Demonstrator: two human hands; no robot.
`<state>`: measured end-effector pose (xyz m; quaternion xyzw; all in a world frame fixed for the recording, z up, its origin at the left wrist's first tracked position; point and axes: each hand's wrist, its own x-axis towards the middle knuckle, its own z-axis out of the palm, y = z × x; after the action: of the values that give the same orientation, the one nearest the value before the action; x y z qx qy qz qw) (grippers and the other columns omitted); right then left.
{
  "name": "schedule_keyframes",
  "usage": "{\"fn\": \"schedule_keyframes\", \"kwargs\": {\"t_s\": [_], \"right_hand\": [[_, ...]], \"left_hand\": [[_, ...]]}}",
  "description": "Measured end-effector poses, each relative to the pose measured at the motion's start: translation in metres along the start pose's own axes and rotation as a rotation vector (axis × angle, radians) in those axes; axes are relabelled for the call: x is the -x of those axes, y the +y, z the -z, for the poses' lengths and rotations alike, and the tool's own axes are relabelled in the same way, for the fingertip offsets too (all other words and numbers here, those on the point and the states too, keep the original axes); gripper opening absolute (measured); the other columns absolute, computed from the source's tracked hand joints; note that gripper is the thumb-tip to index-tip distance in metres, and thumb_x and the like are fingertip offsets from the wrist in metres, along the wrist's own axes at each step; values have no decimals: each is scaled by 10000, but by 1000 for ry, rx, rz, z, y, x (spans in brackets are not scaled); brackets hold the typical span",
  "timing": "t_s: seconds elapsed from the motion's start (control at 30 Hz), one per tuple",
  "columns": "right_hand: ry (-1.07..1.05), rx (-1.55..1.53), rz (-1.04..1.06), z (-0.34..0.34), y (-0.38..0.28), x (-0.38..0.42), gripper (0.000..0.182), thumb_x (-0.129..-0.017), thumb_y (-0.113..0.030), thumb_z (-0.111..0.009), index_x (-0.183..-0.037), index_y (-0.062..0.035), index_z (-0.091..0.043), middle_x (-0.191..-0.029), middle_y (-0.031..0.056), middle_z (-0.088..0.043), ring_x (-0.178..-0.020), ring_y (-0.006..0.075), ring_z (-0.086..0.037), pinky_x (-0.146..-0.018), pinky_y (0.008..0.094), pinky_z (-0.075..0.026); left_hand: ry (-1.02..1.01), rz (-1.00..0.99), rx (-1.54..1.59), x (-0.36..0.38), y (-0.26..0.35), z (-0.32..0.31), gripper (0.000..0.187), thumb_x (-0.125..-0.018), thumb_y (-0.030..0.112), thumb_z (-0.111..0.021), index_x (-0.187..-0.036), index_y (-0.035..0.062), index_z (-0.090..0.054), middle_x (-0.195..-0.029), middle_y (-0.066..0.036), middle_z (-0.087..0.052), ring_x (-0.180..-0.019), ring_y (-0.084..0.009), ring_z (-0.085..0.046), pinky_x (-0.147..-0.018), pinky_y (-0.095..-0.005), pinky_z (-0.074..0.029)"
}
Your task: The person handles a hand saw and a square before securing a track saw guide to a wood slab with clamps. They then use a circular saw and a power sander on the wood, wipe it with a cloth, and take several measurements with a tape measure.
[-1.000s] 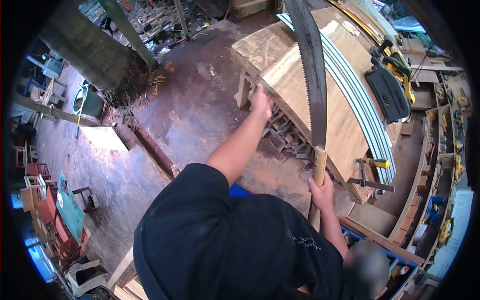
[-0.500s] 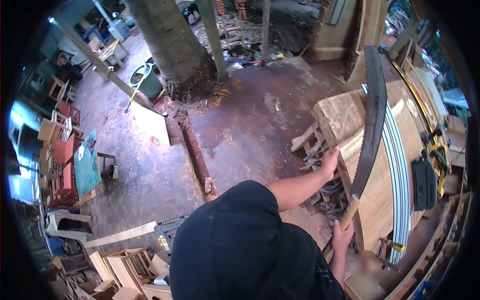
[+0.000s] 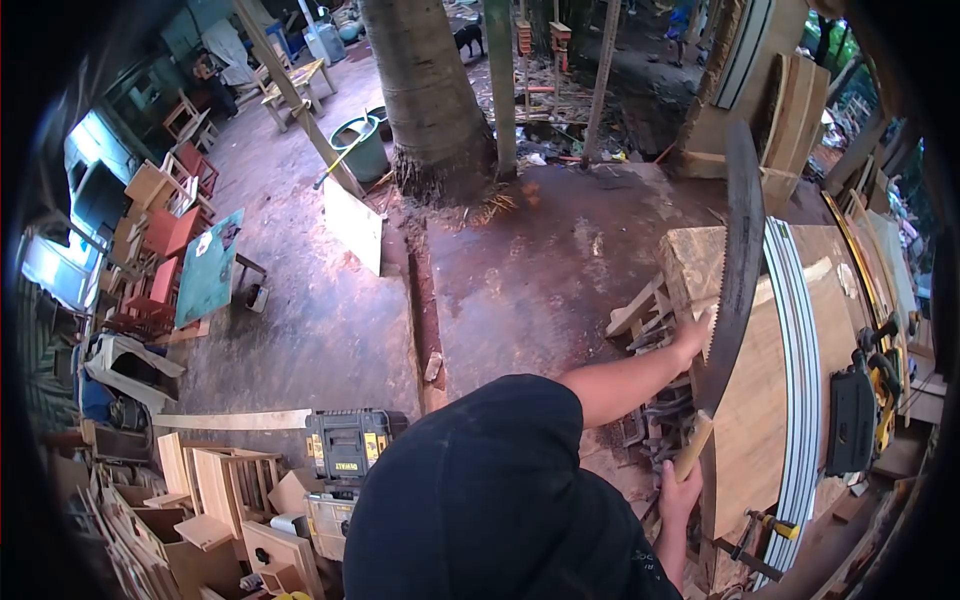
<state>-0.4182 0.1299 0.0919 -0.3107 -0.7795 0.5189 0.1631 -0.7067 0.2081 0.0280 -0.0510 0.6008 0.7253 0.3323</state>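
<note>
My right hand [image 3: 680, 492] is closed around the light wooden handle of a large handsaw [image 3: 741, 250]. Its long dark blade stands up over the near part of a thick wooden slab [image 3: 765, 375], teeth facing left. My left hand [image 3: 692, 336] rests at the slab's left edge, close beside the teeth, with its fingers stretched out and their tips partly hard to make out. Striped metal guide rails [image 3: 797, 370] lie lengthwise along the slab. A clamp with a yellow handle [image 3: 775, 524] sits at the slab's near end.
Right of the rails is a black and yellow power tool [image 3: 855, 420]. Offcuts [image 3: 650, 310] are piled under the slab's left side. A tool case [image 3: 345, 440] and wooden furniture parts [image 3: 222, 480] lie lower left. A tree trunk [image 3: 425, 100] and a green tub [image 3: 360, 150] stand farther off.
My view has turned, so the surroundings sit farther right and lower. The left hand is now nearer the saw's teeth. The right hand still grips the handle.
</note>
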Motion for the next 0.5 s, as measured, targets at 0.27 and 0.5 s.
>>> {"fn": "schedule_keyframes", "kwargs": {"t_s": [0.27, 0.5], "right_hand": [[-59, -25, -65, 58, 25, 71, 176, -836, -98, -656, -910, -14, -520, -704, 30, -546, -574, 118, -535, -541, 273, -442], [-77, -98, -118, 89, 57, 114, 182, -844, -104, -654, -936, -15, -524, -712, 27, -546, -582, 109, -539, -530, 262, -440]], "left_hand": [[298, -241, 20, 5, -19, -6, 616, -830, 371, -674, -1240, -49, -486, -1224, -249, -569, -1150, -343, -552, -959, -389, -414], [175, -235, 152, 57, -80, -29, 410, -860, 284, -654, -1127, -23, -602, -1047, -123, -668, -937, -208, -628, -817, -350, -473]]}}
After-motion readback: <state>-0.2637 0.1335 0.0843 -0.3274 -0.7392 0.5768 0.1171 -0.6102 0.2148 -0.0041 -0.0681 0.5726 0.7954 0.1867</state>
